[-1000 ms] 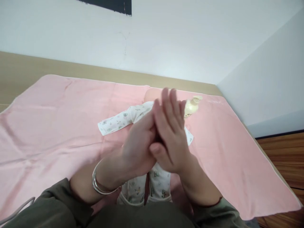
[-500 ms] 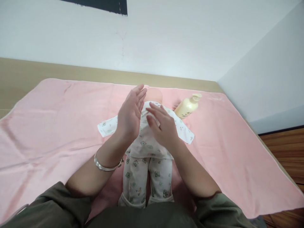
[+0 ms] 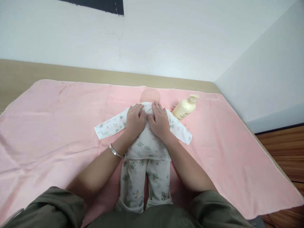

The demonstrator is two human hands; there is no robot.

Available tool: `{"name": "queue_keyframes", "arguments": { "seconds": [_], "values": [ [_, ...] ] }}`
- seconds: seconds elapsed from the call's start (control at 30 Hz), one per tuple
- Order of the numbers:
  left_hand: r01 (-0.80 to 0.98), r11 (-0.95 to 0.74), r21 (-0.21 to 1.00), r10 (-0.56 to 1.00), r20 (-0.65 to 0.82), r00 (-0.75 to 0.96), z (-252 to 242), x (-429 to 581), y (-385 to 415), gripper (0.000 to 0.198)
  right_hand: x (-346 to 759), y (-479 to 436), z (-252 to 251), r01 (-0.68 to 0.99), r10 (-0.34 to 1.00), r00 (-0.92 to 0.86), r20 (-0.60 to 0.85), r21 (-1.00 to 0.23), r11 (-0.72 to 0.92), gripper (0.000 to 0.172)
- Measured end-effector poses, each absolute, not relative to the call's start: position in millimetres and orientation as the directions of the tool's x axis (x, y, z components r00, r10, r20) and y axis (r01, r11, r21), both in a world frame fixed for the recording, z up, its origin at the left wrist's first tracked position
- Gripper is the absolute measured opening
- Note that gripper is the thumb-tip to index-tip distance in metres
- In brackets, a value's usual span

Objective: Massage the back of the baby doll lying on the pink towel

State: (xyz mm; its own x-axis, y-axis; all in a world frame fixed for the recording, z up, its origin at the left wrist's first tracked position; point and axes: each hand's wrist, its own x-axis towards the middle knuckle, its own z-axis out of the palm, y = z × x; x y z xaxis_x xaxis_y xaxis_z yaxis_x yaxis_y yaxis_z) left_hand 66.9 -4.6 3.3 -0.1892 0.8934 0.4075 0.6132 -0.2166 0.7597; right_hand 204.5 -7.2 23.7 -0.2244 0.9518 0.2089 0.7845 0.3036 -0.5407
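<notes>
A baby doll (image 3: 148, 145) in a white long-sleeved top and trousers with small animal prints lies in front of me, its bald head (image 3: 150, 95) at the far end and no face showing. Flat on the left side of its upper torso rests my left hand (image 3: 136, 119), fingers pointing away from me. My right hand (image 3: 159, 122) lies open beside it on the right side, the two thumbs close together. Neither hand grips anything. A silver bracelet (image 3: 115, 151) circles my left wrist. The doll's sleeves spread out to both sides.
A pale yellow pump bottle (image 3: 185, 107) lies tilted by the doll's right-hand sleeve. Under everything is a pink cloth (image 3: 59, 126) with some creases, over a wooden surface (image 3: 95, 72). A white wall (image 3: 166, 38) rises behind, and wood-grain panelling (image 3: 282, 155) shows at right.
Both hands were raised above the doll, the left tilted on edge. They have come down and now lie flat on its upper torso. The bottle and doll have stayed in place.
</notes>
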Motion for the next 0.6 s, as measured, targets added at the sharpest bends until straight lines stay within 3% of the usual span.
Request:
{"name": "queue_keyframes", "arguments": {
  "seconds": [0.17, 0.37, 0.5, 0.6],
  "values": [
    [0.604, -0.258, 0.754, 0.891, 0.428, -0.154, -8, 59, -4, 0.040, 214, 2, 27, 0.823, 0.956, -0.242, 0.164, -0.487, 0.292, 0.067],
    [0.584, -0.250, 0.772, 0.890, 0.421, -0.176, -7, 59, -3, 0.040, 192, -38, 40, 0.932, 0.975, -0.111, 0.194, -0.319, 0.170, 0.068],
    [0.562, -0.238, 0.792, 0.890, 0.409, -0.200, -6, 59, -3, 0.041, 186, -49, 37, 0.872, 0.893, -0.347, 0.288, -0.252, 0.420, 0.057],
    [0.557, -0.254, 0.791, 0.891, 0.416, -0.185, -6, 59, -3, 0.044, 203, -22, 33, 0.747, 0.811, -0.526, 0.257, -0.316, 0.585, 0.053]
  ]
}}
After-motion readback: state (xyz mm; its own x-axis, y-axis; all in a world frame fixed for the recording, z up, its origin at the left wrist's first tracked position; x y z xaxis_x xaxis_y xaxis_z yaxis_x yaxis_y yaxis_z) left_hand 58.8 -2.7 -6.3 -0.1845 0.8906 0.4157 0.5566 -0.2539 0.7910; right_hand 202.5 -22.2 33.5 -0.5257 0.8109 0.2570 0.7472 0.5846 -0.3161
